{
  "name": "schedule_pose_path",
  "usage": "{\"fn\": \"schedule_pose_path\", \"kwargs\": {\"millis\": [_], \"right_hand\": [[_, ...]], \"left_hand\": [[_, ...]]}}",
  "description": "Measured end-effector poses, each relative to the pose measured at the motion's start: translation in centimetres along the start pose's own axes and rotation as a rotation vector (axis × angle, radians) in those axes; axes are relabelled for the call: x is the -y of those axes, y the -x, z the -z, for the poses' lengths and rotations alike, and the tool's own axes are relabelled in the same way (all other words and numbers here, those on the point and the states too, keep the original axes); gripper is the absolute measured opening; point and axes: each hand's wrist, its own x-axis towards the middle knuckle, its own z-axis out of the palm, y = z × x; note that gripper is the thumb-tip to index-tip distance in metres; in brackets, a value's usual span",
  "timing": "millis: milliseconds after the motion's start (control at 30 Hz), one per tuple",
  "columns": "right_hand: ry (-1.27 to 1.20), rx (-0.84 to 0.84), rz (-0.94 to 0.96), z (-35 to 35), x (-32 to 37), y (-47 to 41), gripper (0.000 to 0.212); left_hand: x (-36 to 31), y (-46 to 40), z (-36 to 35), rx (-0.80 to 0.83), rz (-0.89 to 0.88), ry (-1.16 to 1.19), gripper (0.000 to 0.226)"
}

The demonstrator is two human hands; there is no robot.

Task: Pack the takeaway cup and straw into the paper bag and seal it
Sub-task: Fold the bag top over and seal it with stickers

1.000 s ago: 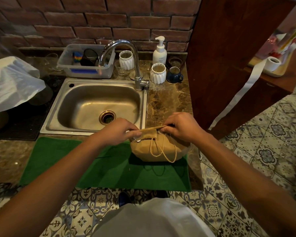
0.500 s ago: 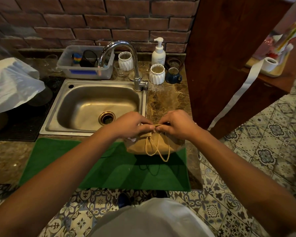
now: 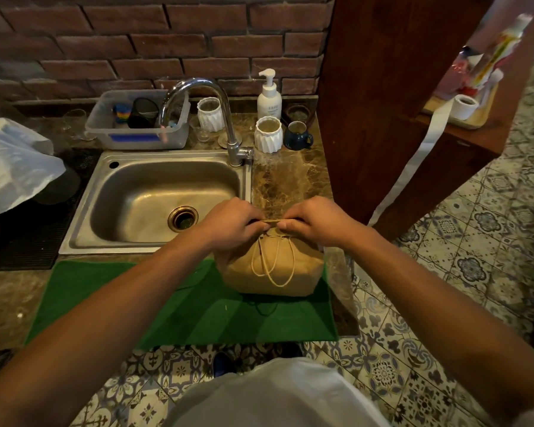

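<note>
A brown paper bag (image 3: 272, 269) stands upright on the right end of a green mat (image 3: 173, 303), its cord handles hanging down its near side. Its top edge is folded over into a narrow strip. My left hand (image 3: 232, 223) pinches the left end of that folded strip and my right hand (image 3: 315, 221) pinches the right end, fingertips almost meeting above the bag. The takeaway cup and straw are not visible; the bag's inside is hidden.
A steel sink (image 3: 167, 198) with a curved tap (image 3: 216, 118) lies behind the mat. White cups (image 3: 268, 138), a blue mug (image 3: 296, 137), a soap pump bottle (image 3: 269, 95) and a plastic tub (image 3: 136, 121) line the brick wall. A wooden cabinet (image 3: 383, 103) rises at right, a white plastic bag (image 3: 13, 164) at left.
My hands slid inward along the bag's top, from the outer corners to nearly touching at the middle, and the folded strip got narrower and tighter. The bag stayed on the mat.
</note>
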Motion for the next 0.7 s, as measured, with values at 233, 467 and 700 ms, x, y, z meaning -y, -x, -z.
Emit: {"fn": "schedule_pose_path", "kwargs": {"millis": [233,467,700], "right_hand": [[0.025,-0.081,0.014,-1.3,-0.9,1.1,0.037],[-0.023,-0.067,-0.115,-1.3,-2.7,1.2,0.058],[-0.502,-0.081,-0.135,-1.2,-3.8,2.5,0.012]], "left_hand": [[-0.4,0.2,-0.2,0.070,0.003,-0.017,0.036],[0.3,1.4,-1.2,0.014,0.080,0.088,0.030],[1.1,2.5,-1.5,0.023,0.144,0.152,0.032]]}}
